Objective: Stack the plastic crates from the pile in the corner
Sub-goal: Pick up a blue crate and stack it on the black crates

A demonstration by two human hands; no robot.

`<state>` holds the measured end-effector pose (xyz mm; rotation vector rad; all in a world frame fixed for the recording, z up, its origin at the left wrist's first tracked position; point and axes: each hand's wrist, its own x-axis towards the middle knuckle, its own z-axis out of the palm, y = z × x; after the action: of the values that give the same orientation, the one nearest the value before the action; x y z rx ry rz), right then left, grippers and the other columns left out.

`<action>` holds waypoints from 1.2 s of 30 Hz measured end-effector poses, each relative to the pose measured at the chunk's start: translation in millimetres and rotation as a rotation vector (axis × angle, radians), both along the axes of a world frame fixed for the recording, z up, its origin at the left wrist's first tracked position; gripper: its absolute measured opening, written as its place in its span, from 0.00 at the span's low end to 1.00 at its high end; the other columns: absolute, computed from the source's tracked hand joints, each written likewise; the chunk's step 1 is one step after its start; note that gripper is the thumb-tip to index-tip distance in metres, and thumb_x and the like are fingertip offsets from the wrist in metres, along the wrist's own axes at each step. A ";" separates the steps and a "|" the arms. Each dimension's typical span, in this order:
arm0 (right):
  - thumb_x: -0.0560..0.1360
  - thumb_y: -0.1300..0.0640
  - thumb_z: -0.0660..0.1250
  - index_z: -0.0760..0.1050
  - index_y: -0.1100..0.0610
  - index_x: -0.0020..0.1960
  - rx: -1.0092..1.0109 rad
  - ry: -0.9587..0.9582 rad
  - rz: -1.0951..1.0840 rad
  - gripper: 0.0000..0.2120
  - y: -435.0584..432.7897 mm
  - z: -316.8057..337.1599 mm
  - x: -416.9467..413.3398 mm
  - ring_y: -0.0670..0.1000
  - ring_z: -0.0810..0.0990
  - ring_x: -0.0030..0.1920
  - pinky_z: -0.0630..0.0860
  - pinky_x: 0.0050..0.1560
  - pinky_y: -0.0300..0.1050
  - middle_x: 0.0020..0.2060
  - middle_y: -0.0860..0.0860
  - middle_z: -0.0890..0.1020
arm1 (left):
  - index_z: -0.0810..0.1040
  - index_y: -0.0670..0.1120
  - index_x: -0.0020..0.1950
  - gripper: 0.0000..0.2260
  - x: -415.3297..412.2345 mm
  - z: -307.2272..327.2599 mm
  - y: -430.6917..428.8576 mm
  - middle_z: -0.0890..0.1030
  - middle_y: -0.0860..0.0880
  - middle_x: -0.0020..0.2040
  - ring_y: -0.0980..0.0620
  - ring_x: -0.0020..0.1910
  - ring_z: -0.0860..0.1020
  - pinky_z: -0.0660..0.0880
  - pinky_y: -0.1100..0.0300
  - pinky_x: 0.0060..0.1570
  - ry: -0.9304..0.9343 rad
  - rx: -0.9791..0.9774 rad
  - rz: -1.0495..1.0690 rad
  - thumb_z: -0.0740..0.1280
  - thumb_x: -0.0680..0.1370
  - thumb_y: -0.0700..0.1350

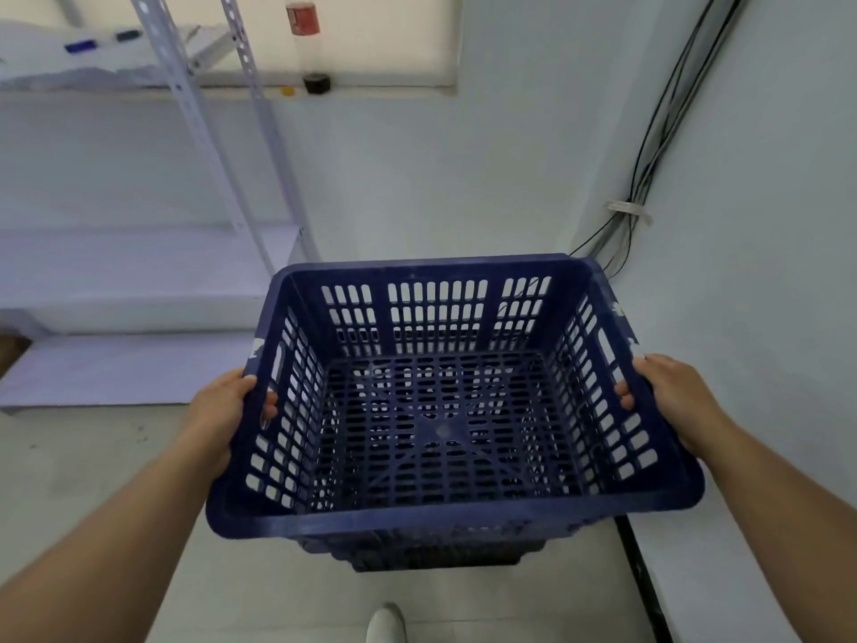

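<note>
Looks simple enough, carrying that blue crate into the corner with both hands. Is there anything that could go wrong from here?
A few things, possibly. The blue crate hides the floor and the darker stack below it, so it may land crooked instead of nesting. The fingers of the left hand and the right hand curl through the side slots and could get pinched. The loose cables hang close to the far corner and might snag.

We have a single view, worn on the head, looking forward and steeply down into a room corner. It sits close: both forearms reach in from the lower edges, and the blue crate fills the middle. The wide lens bends the walls, taking in a shoe tip below and a window above.
</note>
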<state>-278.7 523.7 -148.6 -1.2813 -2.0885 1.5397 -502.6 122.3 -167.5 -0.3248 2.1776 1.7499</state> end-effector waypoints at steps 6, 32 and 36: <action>0.81 0.59 0.56 0.74 0.71 0.50 0.012 -0.007 -0.010 0.15 16.0 -15.0 -22.3 0.57 0.74 0.31 0.71 0.33 0.47 0.35 0.60 0.79 | 0.77 0.40 0.56 0.13 -21.7 -12.2 17.9 0.78 0.41 0.41 0.46 0.35 0.75 0.74 0.52 0.37 -0.016 -0.005 -0.020 0.55 0.82 0.43; 0.80 0.59 0.56 0.75 0.70 0.49 -0.019 -0.038 0.017 0.14 45.4 -42.9 -56.0 0.57 0.74 0.31 0.72 0.34 0.47 0.37 0.62 0.79 | 0.77 0.39 0.57 0.13 -56.2 -26.7 43.7 0.79 0.38 0.44 0.45 0.36 0.76 0.74 0.51 0.40 -0.042 -0.084 -0.005 0.56 0.81 0.42; 0.80 0.59 0.56 0.75 0.70 0.49 -0.031 -0.026 0.016 0.14 46.4 -43.8 -56.2 0.56 0.74 0.30 0.72 0.34 0.47 0.36 0.61 0.79 | 0.77 0.40 0.57 0.13 -57.3 -28.8 42.9 0.79 0.39 0.44 0.45 0.37 0.76 0.75 0.49 0.43 -0.031 -0.089 0.007 0.56 0.81 0.42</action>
<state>-334.8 570.2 -192.4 -1.3044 -2.1039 1.5761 -560.0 165.2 -196.3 -0.3797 2.2392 1.6437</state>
